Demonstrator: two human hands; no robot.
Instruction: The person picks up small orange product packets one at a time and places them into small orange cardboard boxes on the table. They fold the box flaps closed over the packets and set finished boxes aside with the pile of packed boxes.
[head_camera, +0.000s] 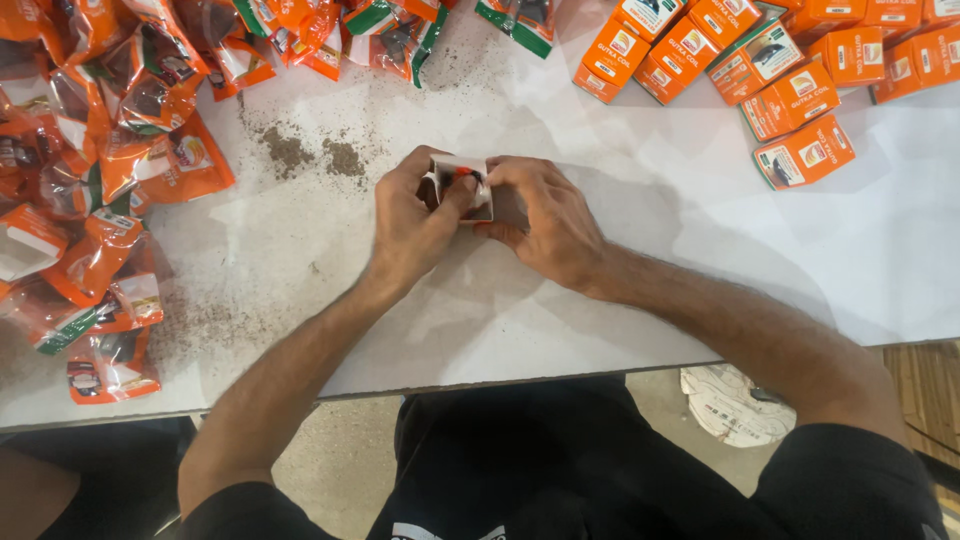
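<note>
A white surface (620, 300) carries orange pouches (110, 150) at left, orange cartons (790, 100) at upper right and brown spilled powder (315, 155). At centre, the left hand (415, 225) and right hand (545, 225) both clasp a small white open box (470, 185), its open end facing up toward the camera.

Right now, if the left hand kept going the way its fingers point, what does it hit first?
The left hand points up and right, its fingers already on the small open box that both hands hold. Beyond the box lies bare white table, then the orange cartons near the far edge. Depth is hard to judge.
</note>
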